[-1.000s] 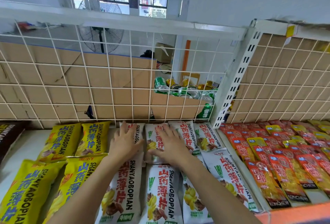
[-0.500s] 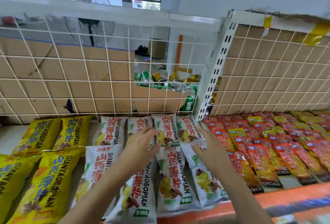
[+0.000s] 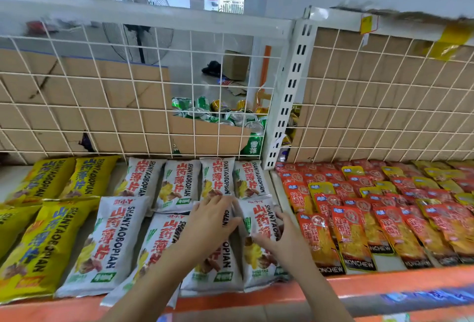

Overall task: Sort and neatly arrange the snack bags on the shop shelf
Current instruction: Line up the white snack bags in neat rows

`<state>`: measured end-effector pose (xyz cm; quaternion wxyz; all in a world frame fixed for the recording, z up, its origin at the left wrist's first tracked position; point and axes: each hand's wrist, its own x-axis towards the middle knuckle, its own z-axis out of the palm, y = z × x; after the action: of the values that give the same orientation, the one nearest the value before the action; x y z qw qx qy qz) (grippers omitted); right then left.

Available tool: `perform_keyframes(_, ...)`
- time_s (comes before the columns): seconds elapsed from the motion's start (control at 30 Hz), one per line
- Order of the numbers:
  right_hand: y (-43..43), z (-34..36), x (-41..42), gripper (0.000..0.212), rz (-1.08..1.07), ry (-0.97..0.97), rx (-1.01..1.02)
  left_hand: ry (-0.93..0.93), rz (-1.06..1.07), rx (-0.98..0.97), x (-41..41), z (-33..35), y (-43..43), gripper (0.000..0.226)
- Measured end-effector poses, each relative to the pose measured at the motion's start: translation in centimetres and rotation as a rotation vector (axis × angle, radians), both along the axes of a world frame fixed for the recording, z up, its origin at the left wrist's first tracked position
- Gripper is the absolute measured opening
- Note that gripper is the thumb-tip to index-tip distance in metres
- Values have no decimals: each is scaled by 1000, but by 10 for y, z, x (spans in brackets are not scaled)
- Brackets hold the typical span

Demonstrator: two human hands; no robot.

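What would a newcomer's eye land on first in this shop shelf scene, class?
Two bare hands, left hand and right hand, rest flat on white foil snack bags at the shelf's centre. Bright yellow snack bags lie to the left, and small red and orange packets fill the right section behind the white wire grid.

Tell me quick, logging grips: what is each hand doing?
Left hand: open, flat on a white plastic snack bag.
Right hand: open, fingers on another white bag.

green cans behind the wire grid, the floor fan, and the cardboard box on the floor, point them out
green cans (image 3: 202,112), head view, on a can top.
floor fan (image 3: 139,39), head view, on its pole.
cardboard box (image 3: 236,64), head view, on its front face.
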<state>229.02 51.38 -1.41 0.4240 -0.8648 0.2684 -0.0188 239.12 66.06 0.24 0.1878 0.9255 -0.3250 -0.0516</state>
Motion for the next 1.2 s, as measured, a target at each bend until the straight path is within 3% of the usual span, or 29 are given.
perform_keyframes(0.1,-1,-10,-3,91,-24,-81,88,66,78,-45,8,1,-10,50)
perform_keyframes(0.27,-3,-10,-7,77,-23,-150,152,310,98,-238,26,14,-29,21)
perform_keyframes(0.47,4,-6,-9,118,101,-101,-113,366,70,-372,43,14,-45,13)
perform_keyframes(0.63,11,-9,-14,113,61,-166,-258,293,123,-415,41,5,-58,11)
perform_keyframes(0.77,15,-7,-20,121,106,-141,-334,246,119,-377,45,0,-64,8)
perform_keyframes(1.2,15,-12,-17,123,142,-79,-386,43,60,-332,49,-8,-62,15)
